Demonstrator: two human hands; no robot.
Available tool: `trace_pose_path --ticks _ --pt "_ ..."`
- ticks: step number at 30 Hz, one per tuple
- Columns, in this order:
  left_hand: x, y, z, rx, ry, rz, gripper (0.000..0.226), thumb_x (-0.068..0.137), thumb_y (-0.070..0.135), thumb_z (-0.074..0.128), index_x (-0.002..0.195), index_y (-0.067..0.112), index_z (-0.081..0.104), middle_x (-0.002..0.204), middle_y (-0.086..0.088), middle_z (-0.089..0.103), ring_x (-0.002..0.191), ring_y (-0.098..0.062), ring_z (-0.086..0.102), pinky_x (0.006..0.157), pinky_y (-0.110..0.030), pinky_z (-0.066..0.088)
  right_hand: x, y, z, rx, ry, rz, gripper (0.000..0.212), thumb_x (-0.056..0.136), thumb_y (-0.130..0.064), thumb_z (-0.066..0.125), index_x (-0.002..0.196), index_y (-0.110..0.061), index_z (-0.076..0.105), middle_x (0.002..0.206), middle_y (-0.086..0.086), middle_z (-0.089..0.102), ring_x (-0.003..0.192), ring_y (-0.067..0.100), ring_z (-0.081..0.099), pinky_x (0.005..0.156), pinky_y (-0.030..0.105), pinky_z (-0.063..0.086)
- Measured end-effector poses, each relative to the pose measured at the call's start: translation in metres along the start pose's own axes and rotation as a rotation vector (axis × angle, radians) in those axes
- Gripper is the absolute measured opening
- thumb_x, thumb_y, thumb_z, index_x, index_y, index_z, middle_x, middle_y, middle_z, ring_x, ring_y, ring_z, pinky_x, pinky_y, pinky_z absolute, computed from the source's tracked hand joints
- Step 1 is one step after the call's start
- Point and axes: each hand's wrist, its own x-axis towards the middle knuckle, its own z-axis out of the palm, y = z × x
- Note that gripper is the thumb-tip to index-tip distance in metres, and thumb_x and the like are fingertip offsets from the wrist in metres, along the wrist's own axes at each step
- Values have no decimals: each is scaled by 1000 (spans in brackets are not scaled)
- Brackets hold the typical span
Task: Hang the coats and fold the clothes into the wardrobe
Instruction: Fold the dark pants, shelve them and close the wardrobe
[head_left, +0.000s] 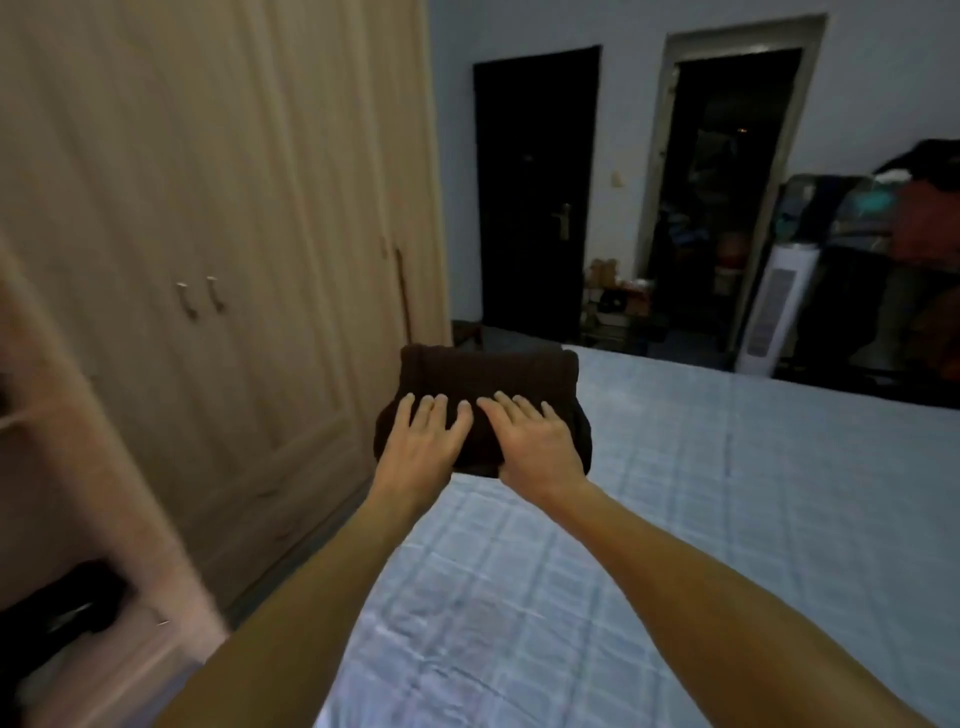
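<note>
A folded dark brown garment (488, 371) is held up over the left edge of the bed (701, 493), in front of the beige wardrobe (218, 197). My left hand (423, 436) and my right hand (532, 439) hold its near edge side by side. The fingers lie spread on top and the thumbs are hidden beneath the cloth. The wardrobe's two middle doors with small handles (200, 296) are closed. At the far left a wardrobe door (88, 431) stands open and blurred, with a shelf and dark clothing (62, 608) behind it.
A light blue checked quilt covers the bed. A narrow floor gap runs between bed and wardrobe. Beyond are a dark closed door (535, 197), an open dark doorway (727, 197), a white standing appliance (774, 312) and piled clothes (919, 218) at the right.
</note>
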Motion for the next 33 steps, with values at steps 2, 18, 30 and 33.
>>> trace_pose_path --ticks 2,18,30,33 --pt "-10 -41 -29 79 14 -81 70 78 22 72 139 7 40 133 -25 49 127 -37 45 110 -53 28 31 -34 -17 19 23 -85 79 73 -19 76 142 -17 37 143 10 46 131 28 44 106 49 34" --pt "-163 -236 -198 590 -136 -777 88 51 25 91 128 8 53 118 -22 61 111 -34 59 99 -51 42 166 -313 -93 400 218 -826 83 57 -20 88 131 -12 51 126 12 61 114 32 59 90 53 48" --pt "-338 -334 -250 690 -215 -991 89 38 17 93 120 7 60 110 -22 65 102 -36 64 91 -53 48 143 -538 -106 547 265 -1089 90 38 -14 91 122 -10 60 114 12 67 101 30 66 77 50 55" --pt "-361 -374 -250 693 -186 -974 81 47 13 89 122 7 58 112 -23 64 103 -36 63 93 -53 47 152 -580 -103 543 287 -1086 92 38 -17 92 123 -10 60 114 12 67 101 30 66 77 49 55"
